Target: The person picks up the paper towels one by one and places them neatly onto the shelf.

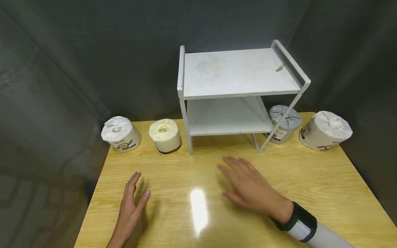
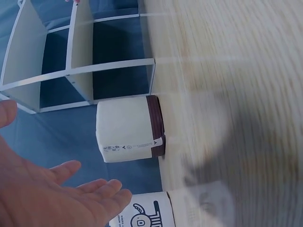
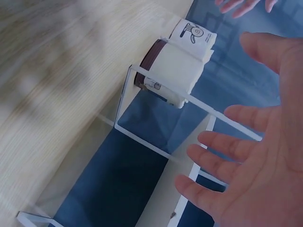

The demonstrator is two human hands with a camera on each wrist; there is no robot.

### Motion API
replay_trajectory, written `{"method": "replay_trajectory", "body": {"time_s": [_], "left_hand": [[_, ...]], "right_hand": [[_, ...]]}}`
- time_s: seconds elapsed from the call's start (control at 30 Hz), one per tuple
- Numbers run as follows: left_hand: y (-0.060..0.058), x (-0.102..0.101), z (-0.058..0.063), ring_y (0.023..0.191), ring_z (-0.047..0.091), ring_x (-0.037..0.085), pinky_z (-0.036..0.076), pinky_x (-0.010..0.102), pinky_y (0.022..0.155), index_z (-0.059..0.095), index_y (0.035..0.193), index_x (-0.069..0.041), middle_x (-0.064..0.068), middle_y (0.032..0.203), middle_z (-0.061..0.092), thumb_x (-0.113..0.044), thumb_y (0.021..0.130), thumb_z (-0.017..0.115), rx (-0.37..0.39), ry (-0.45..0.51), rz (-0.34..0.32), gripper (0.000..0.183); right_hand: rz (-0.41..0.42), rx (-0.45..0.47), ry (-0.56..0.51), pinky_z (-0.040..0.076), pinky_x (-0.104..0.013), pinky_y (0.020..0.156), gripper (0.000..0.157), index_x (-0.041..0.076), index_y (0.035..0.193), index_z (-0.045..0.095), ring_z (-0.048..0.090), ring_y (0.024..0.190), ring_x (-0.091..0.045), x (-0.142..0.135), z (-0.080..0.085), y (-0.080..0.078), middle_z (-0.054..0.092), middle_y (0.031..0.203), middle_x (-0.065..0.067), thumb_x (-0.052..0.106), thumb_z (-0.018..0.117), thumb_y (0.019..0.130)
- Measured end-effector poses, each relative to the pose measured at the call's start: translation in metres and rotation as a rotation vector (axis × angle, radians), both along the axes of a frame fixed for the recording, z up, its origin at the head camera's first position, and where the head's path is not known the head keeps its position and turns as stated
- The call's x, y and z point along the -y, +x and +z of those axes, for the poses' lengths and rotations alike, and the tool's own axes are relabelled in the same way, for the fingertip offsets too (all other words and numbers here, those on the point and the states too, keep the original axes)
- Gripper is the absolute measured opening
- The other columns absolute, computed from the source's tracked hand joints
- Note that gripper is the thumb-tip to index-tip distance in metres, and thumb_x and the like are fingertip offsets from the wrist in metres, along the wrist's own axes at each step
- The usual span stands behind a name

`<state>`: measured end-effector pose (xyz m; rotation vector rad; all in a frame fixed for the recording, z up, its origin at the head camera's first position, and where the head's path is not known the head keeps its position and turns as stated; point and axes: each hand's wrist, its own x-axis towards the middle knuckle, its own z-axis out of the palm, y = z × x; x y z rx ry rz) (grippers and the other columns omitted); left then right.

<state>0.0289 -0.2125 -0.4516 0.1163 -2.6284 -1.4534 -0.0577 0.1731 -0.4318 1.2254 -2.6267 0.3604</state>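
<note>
My left hand [image 1: 128,210] hovers above the left part of the table with its fingers extended and nothing in it. Beyond it stand a white-wrapped toilet roll [image 1: 121,133] with a printed cartoon and a cream-wrapped toilet roll [image 1: 165,136]. My right hand [image 1: 248,184], fingers spread and holding nothing, is over the table in front of a white two-tier shelf [image 1: 229,115]. To the right of the shelf are a bluish-grey wrapped roll [image 1: 283,124], partly behind the shelf leg, and another white-wrapped roll [image 1: 325,131]. In the left wrist view the cream roll [image 2: 128,128] shows a dark brown base.
The wooden table [image 1: 167,172] carries a bright light reflection in the middle. A dark curtain [image 1: 139,69] hangs behind and at both sides. The shelf's top board [image 1: 235,72] has raised side rails and a few stains. A black strap [image 1: 297,220] is round my right wrist.
</note>
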Motion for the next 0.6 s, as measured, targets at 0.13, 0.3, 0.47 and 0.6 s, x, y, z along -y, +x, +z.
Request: {"method": "replay_trajectory", "body": {"time_s": [0.13, 0.3, 0.47, 0.6], "left_hand": [[-0.003, -0.001, 0.0, 0.156, 0.024, 0.047, 0.017, 0.007, 0.112, 0.031, 0.164, -0.005, 0.025, 0.17, 0.024, -0.019, 0.107, 0.062, -0.013, 0.0, 0.007, 0.066], [-0.005, -0.002, 0.0, 0.157, 0.022, 0.047, 0.018, 0.012, 0.117, 0.028, 0.165, -0.005, 0.025, 0.171, 0.022, -0.021, 0.108, 0.061, 0.011, 0.037, -0.004, 0.067], [-0.007, -0.002, -0.002, 0.157, 0.02, 0.048, 0.02, 0.049, 0.128, 0.024, 0.166, -0.005, 0.025, 0.171, 0.021, -0.021, 0.109, 0.058, 0.039, 0.112, -0.015, 0.068], [-0.008, -0.003, -0.003, 0.157, 0.02, 0.047, 0.02, 0.062, 0.124, 0.022, 0.167, -0.006, 0.025, 0.171, 0.021, -0.022, 0.11, 0.056, 0.059, 0.15, -0.016, 0.068]], "right_hand": [[0.008, 0.003, -0.002, 0.032, -0.061, 0.122, 0.087, 0.008, 0.158, 0.046, 0.043, 0.149, -0.039, 0.003, -0.001, 0.001, 0.042, 0.164, -0.021, 0.052, 0.078, 0.09], [0.016, -0.005, -0.008, 0.034, -0.061, 0.121, 0.087, 0.008, 0.157, 0.047, 0.045, 0.148, -0.038, 0.006, -0.002, 0.002, 0.044, 0.162, -0.022, 0.051, 0.079, 0.089], [0.029, 0.0, -0.005, 0.036, -0.06, 0.12, 0.087, 0.009, 0.158, 0.046, 0.044, 0.148, -0.037, 0.01, -0.002, 0.002, 0.042, 0.164, -0.021, 0.051, 0.079, 0.09], [0.031, -0.002, -0.004, 0.034, -0.06, 0.121, 0.086, 0.01, 0.159, 0.045, 0.043, 0.149, -0.036, 0.012, 0.001, 0.002, 0.041, 0.164, -0.02, 0.052, 0.076, 0.092]]}}
